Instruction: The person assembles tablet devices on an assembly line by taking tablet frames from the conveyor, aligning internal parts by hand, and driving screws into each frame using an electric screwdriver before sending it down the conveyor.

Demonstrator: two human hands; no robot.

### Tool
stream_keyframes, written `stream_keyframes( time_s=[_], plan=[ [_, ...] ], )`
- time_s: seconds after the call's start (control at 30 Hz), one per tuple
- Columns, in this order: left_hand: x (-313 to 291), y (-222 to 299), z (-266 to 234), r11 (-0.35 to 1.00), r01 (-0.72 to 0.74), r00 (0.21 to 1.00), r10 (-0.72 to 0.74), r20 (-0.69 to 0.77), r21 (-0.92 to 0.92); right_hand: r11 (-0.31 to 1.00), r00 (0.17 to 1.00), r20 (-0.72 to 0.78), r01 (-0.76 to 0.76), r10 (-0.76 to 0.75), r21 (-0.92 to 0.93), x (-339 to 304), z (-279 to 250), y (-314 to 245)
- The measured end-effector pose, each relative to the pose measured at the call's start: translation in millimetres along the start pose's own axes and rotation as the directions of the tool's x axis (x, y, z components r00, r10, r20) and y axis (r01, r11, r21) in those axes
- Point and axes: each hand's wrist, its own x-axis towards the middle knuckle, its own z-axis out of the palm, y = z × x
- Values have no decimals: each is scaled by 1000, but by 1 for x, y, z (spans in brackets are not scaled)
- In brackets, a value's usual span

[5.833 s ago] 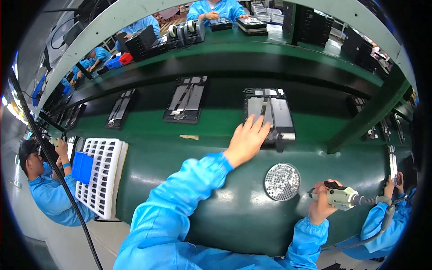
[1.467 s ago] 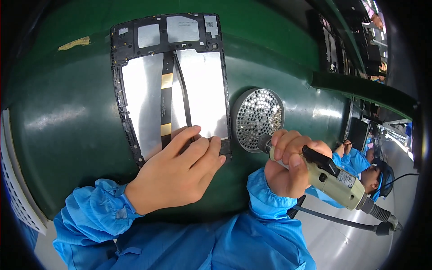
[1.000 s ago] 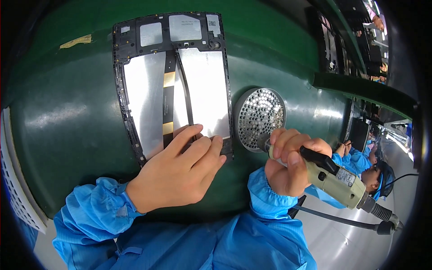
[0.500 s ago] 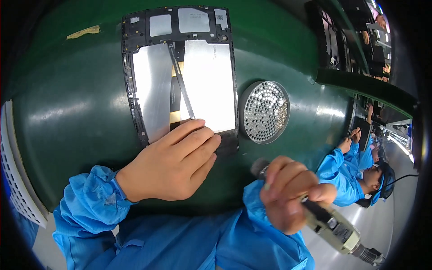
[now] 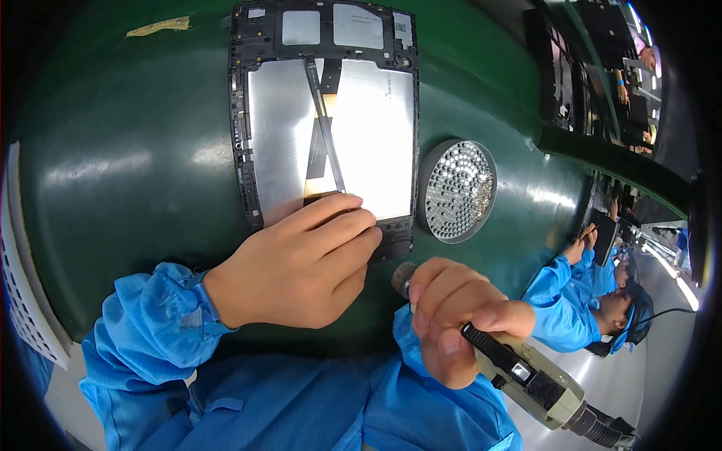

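A black tablet frame (image 5: 323, 51) with a shiny metal back plate (image 5: 372, 135) lies on the table in front of me. A thin dark flat cable (image 5: 325, 124) runs down its middle at a slant. My left hand (image 5: 301, 263) lies over the frame's lower edge, fingers bent and close together; the fingertips meet the cable's lower end and hide what is under them. In my closed right hand (image 5: 462, 319) is a pale green electric screwdriver (image 5: 538, 383), its black lever up and its round front end (image 5: 404, 279) pointing left, apart from the tablet. Its bit cannot be seen.
A round grey dish (image 5: 460, 192) with several rows of small screws stands right of the tablet. A yellowish strip (image 5: 159, 27) lies at the far left. A white slotted bin (image 5: 34, 278) is at the left edge. Another person (image 5: 594, 308) works at the right.
The screwdriver has moved left, closer to my left hand, and rolled so its lever shows. The view has shifted, with tablet and dish farther right. My left hand stays on the tablet.
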Motion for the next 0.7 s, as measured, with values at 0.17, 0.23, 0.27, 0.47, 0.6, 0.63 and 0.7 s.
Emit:
stream_keyframes(
  time_s=[0.17,0.23,0.27,0.47,0.6,0.63,0.7],
  plan=[
    [0,-4,-1,999,-38,999,38,7,29,1000,998,63,-30,29,7,2,-4,7],
    [-1,-6,-3,997,-60,998,59,13,44,999,998,62,-34,33,4,3,-1,9],
    [-1,-8,-5,997,-61,998,61,13,43,999,997,60,-38,38,0,4,0,9],
    [-3,-10,-8,995,-87,996,85,40,44,994,986,166,0,19,-110,5,5,12],
    [-1,-5,-10,994,-84,995,80,65,66,992,988,151,26,-6,-126,2,9,11],
    [-1,-4,-11,994,-83,994,77,80,71,992,990,142,30,-13,-122,2,10,13],
    [-3,0,-8,989,-81,994,71,85,120,993,991,131,49,-35,-109,0,10,15]
  ],
)
